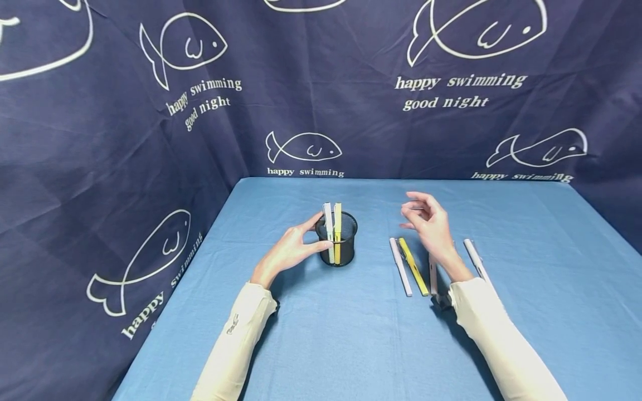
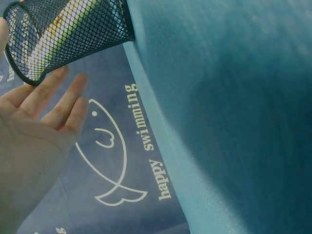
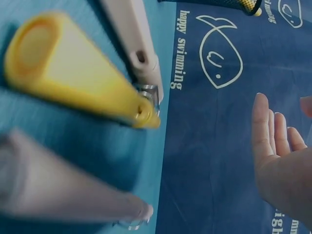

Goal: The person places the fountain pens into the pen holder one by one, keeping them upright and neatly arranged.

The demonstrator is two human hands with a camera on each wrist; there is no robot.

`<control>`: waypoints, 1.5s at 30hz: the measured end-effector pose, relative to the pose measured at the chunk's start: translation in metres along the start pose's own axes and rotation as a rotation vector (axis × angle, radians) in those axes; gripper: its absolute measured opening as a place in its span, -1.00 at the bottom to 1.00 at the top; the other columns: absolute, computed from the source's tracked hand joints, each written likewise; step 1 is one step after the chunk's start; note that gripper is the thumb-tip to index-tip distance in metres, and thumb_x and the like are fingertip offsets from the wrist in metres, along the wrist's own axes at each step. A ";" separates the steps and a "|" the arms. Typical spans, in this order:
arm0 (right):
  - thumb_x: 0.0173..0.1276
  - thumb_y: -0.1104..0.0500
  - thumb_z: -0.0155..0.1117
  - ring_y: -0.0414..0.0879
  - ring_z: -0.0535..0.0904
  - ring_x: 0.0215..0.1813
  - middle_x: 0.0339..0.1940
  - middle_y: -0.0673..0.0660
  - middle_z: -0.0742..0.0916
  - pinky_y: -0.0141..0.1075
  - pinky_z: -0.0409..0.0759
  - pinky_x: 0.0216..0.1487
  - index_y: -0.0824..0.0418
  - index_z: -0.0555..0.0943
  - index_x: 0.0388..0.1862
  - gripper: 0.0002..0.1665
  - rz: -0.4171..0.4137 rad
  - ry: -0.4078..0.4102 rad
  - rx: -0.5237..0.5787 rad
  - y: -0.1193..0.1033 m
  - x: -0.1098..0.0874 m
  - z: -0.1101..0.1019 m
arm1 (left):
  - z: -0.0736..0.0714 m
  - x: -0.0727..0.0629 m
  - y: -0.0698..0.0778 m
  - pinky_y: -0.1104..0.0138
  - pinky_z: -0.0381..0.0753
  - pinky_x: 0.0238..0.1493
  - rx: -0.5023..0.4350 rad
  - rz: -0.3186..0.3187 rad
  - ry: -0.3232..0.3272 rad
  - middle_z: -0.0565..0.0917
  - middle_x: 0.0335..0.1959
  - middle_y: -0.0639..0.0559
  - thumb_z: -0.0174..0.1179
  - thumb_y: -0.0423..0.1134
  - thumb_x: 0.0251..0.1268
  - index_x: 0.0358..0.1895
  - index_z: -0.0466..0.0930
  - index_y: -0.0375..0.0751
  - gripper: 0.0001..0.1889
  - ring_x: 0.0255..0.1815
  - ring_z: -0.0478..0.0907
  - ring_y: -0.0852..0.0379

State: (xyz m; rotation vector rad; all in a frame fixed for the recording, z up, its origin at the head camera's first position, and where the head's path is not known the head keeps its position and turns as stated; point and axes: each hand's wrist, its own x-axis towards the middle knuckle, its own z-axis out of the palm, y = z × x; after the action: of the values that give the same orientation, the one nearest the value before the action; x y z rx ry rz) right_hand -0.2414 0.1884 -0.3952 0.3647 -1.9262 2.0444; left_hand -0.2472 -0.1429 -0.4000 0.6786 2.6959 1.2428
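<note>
A black mesh pen holder stands upright on the table, with a white pen and a yellow pen in it. My left hand holds its left side, thumb at the front and index finger behind; in the left wrist view the other fingers extend beside the mesh. My right hand is raised above the pens on the right, its fingers loosely bent with nothing between them. Below it lie a pale pen, a yellow pen and another pale pen, partly hidden by the wrist.
A further white pen lies right of the right forearm, which covers part of it. Blue cloth covers the table. Dark fish-print curtains hang behind it and along the left.
</note>
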 end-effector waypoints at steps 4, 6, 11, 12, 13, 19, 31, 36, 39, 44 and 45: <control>0.51 0.42 0.23 -0.23 0.68 -0.18 -0.16 0.08 0.71 -0.31 0.73 -0.22 0.27 0.57 0.22 -0.66 0.008 0.028 0.025 0.000 -0.003 -0.008 | 0.001 0.001 0.000 -0.04 0.34 0.42 0.001 0.006 0.000 0.58 0.34 -0.11 0.35 0.22 0.34 0.67 0.14 0.18 -0.10 0.47 0.38 -0.01; 0.51 0.44 0.22 -0.23 0.69 -0.19 -0.17 0.08 0.71 -0.31 0.73 -0.23 0.30 0.57 0.21 -0.66 0.006 0.040 0.040 0.000 -0.003 -0.012 | 0.002 0.001 -0.001 -0.03 0.34 0.41 0.000 0.007 0.001 0.58 0.34 -0.11 0.35 0.22 0.34 0.67 0.14 0.19 -0.10 0.46 0.38 0.00; 0.52 0.43 0.20 -0.22 0.70 -0.21 -0.19 0.10 0.71 -0.33 0.73 -0.25 0.19 0.60 0.15 -0.69 0.016 0.055 0.060 0.000 -0.007 -0.022 | 0.003 0.001 -0.002 -0.03 0.34 0.41 -0.004 0.006 0.000 0.59 0.33 -0.11 0.35 0.22 0.34 0.67 0.14 0.19 -0.10 0.46 0.38 0.00; 0.52 0.43 0.20 -0.21 0.71 -0.21 -0.19 0.11 0.71 -0.33 0.73 -0.25 0.14 0.61 0.13 -0.69 0.021 0.058 0.058 0.000 -0.008 -0.023 | 0.003 0.001 -0.002 -0.03 0.34 0.41 -0.003 0.007 -0.001 0.59 0.33 -0.11 0.35 0.22 0.34 0.67 0.14 0.19 -0.10 0.46 0.38 -0.01; 0.53 0.42 0.21 -0.22 0.71 -0.21 -0.19 0.10 0.71 -0.33 0.73 -0.25 0.13 0.61 0.13 -0.69 0.025 0.060 0.052 -0.001 -0.008 -0.025 | 0.004 0.001 -0.001 -0.04 0.34 0.41 -0.003 0.008 -0.002 0.59 0.33 -0.11 0.35 0.22 0.34 0.67 0.14 0.18 -0.10 0.46 0.38 -0.02; 0.53 0.39 0.22 -0.23 0.71 -0.20 -0.18 0.08 0.69 -0.34 0.72 -0.25 0.13 0.60 0.14 -0.70 0.047 0.072 0.025 0.000 -0.012 -0.034 | 0.004 0.001 -0.001 -0.05 0.34 0.40 -0.001 0.009 -0.002 0.60 0.31 -0.13 0.35 0.21 0.35 0.67 0.12 0.15 -0.09 0.45 0.40 -0.03; 0.54 0.37 0.23 -0.22 0.71 -0.21 -0.21 0.06 0.71 -0.34 0.72 -0.28 0.15 0.60 0.14 -0.73 0.057 0.093 0.016 0.001 -0.017 -0.049 | 0.004 0.000 0.000 -0.04 0.33 0.42 -0.007 0.009 -0.001 0.59 0.32 -0.13 0.36 0.22 0.34 0.67 0.13 0.13 -0.08 0.46 0.39 -0.03; 0.55 0.36 0.22 -0.23 0.70 -0.20 -0.19 0.03 0.71 -0.32 0.73 -0.26 0.13 0.59 0.16 -0.72 0.070 0.083 -0.029 0.001 -0.019 -0.053 | 0.003 0.000 -0.002 -0.06 0.34 0.40 -0.008 -0.002 0.007 0.60 0.31 -0.14 0.36 0.21 0.34 0.67 0.14 0.13 -0.09 0.44 0.41 -0.04; 0.56 0.34 0.21 -0.23 0.70 -0.19 -0.17 0.04 0.70 -0.31 0.73 -0.23 0.13 0.58 0.17 -0.72 0.074 0.079 -0.042 0.000 -0.020 -0.057 | 0.002 0.000 -0.002 -0.06 0.35 0.39 -0.002 0.003 0.009 0.60 0.29 -0.14 0.35 0.23 0.34 0.67 0.15 0.15 -0.10 0.42 0.42 -0.04; 0.55 0.35 0.22 -0.23 0.71 -0.20 -0.20 0.04 0.71 -0.31 0.73 -0.23 0.09 0.61 0.12 -0.73 0.074 0.091 -0.007 -0.001 -0.024 -0.065 | 0.002 0.001 -0.002 -0.08 0.36 0.39 -0.002 0.012 0.004 0.61 0.29 -0.15 0.33 0.27 0.33 0.67 0.15 0.16 -0.09 0.41 0.43 -0.05; 0.55 0.36 0.22 -0.23 0.71 -0.21 -0.21 0.03 0.71 -0.31 0.73 -0.23 0.08 0.61 0.10 -0.73 0.072 0.091 -0.005 -0.001 -0.025 -0.067 | 0.002 0.001 -0.002 -0.07 0.36 0.39 -0.001 0.009 0.003 0.61 0.29 -0.14 0.33 0.28 0.33 0.67 0.15 0.17 -0.09 0.41 0.43 -0.05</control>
State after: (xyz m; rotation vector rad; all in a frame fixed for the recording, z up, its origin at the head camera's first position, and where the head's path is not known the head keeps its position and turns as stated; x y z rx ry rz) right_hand -0.2168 0.2542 -0.4085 0.1997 -1.9162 2.0628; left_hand -0.2485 -0.1423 -0.4031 0.6906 2.6972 1.2481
